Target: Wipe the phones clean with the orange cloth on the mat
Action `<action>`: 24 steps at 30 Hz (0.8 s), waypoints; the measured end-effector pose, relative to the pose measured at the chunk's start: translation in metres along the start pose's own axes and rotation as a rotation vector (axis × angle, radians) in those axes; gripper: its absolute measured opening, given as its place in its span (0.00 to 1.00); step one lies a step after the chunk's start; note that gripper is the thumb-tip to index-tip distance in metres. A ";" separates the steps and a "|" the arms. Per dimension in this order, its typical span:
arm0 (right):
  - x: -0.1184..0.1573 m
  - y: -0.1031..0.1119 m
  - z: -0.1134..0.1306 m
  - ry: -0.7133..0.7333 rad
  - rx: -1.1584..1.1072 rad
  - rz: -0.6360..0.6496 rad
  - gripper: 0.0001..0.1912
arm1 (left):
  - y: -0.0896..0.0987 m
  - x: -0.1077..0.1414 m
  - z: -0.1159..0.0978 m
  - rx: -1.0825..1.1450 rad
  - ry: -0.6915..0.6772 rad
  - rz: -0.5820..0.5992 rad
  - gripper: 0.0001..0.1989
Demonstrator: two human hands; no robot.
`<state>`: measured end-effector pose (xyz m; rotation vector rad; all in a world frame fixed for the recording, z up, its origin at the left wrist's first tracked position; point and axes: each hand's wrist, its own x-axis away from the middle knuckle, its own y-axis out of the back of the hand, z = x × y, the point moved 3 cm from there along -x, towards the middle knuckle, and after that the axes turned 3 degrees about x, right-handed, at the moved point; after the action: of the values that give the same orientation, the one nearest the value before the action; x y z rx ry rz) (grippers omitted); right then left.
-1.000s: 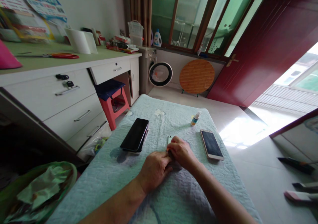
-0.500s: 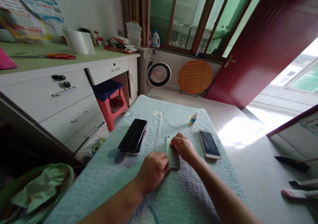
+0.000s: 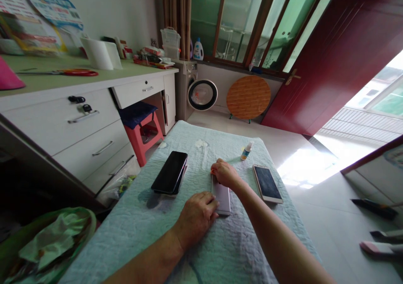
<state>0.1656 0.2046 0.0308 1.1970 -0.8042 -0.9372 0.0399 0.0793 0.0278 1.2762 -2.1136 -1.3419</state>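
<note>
A silvery phone [image 3: 223, 201] lies on the light blue cloth between my hands. My left hand [image 3: 199, 211] rests at its lower left edge with the fingers pressed on it. My right hand [image 3: 224, 172] is closed over its far end, pinching a small orange piece [image 3: 213, 172] that mostly hides under the fingers. To the left, a black phone [image 3: 170, 172] lies on top of another flat device. A white-framed phone [image 3: 267, 183] lies to the right, screen up. Behind it stands a small spray bottle [image 3: 247, 151].
The cloth-covered table [image 3: 132, 233] fills the middle. At the left are a white desk [image 3: 85, 137], a red stool [image 3: 143, 139] and a green-rimmed bin [image 3: 90, 229]. Farther back are a washing machine [image 3: 184, 72], a round wooden board [image 3: 248, 97] and a red door [image 3: 317, 65].
My right hand has slid away from me, toward the phone's far end, with the orange piece. My left hand has stayed at the phone's near left edge.
</note>
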 end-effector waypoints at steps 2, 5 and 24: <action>0.001 0.001 -0.005 -0.010 0.004 0.008 0.12 | 0.001 0.000 -0.001 0.011 0.017 0.017 0.08; 0.006 0.003 -0.014 -0.035 0.012 0.011 0.13 | 0.003 -0.001 -0.003 0.002 0.041 0.034 0.06; 0.004 0.008 -0.008 -0.053 0.086 0.075 0.12 | -0.004 -0.001 0.000 -0.022 -0.029 -0.014 0.09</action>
<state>0.1755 0.2043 0.0370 1.2119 -0.9342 -0.8834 0.0423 0.0797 0.0245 1.2732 -2.1068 -1.3936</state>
